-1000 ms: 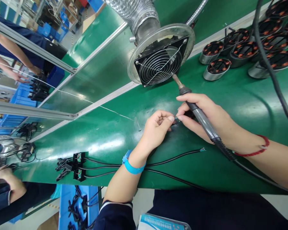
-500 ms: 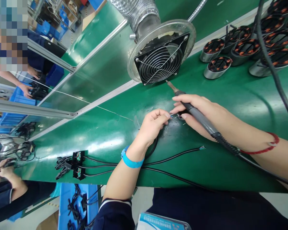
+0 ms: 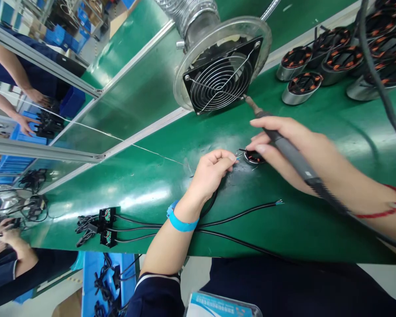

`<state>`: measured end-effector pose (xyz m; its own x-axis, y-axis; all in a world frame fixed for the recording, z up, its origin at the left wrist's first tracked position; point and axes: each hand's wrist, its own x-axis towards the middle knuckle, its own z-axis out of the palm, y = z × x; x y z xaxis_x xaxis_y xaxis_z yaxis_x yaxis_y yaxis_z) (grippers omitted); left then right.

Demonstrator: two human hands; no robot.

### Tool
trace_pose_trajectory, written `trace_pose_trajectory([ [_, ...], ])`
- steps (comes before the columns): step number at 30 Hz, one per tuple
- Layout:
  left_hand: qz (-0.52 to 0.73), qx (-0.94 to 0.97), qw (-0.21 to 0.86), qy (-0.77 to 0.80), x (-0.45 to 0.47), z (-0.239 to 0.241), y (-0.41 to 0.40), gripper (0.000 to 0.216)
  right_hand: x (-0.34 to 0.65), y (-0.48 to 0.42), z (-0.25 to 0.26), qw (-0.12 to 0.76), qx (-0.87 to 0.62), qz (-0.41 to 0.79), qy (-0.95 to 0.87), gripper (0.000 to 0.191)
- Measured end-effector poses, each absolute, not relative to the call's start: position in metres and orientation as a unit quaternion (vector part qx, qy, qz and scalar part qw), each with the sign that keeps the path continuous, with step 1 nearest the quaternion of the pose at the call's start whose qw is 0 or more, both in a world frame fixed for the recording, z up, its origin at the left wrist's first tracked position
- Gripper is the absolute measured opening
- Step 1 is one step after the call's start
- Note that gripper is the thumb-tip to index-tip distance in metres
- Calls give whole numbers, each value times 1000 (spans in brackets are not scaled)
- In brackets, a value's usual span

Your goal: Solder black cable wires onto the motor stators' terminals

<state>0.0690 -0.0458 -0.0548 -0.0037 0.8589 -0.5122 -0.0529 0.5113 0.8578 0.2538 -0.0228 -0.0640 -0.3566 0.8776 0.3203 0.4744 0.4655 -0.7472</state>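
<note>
Here, both hands [image 3: 209,176] [image 3: 317,152] closed, left on cable [image 3: 212,205], right round soldering iron [image 3: 293,156] (badge [image 3: 218,306] lettering unreadable)

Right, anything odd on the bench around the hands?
One thing: dark smudges on the green bench, just beside the left hand. They look odd because the surface around them is mostly smooth and shiny. Can't tell whether it's residue, scorching or wear. Nothing else clearly stands out.

The bench [image 3: 145,180] is green, cables [image 3: 240,215] black, wristband [image 3: 183,224] blue, soldering iron [image 3: 292,154] mostly grey.
</note>
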Motion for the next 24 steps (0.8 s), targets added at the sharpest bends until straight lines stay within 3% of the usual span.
trace_pose_trajectory([
  [5,379,332,618,604,70,-60,-48,14,277,-48,-42,388,-488,243,-743,30],
  [11,393,342,609,598,74,-63,-50,17,286,-73,-75,475,-469,239,-705,14],
  [24,399,351,595,603,75,-65,-53,16,285,-78,-83,417,-471,256,-734,30],
])
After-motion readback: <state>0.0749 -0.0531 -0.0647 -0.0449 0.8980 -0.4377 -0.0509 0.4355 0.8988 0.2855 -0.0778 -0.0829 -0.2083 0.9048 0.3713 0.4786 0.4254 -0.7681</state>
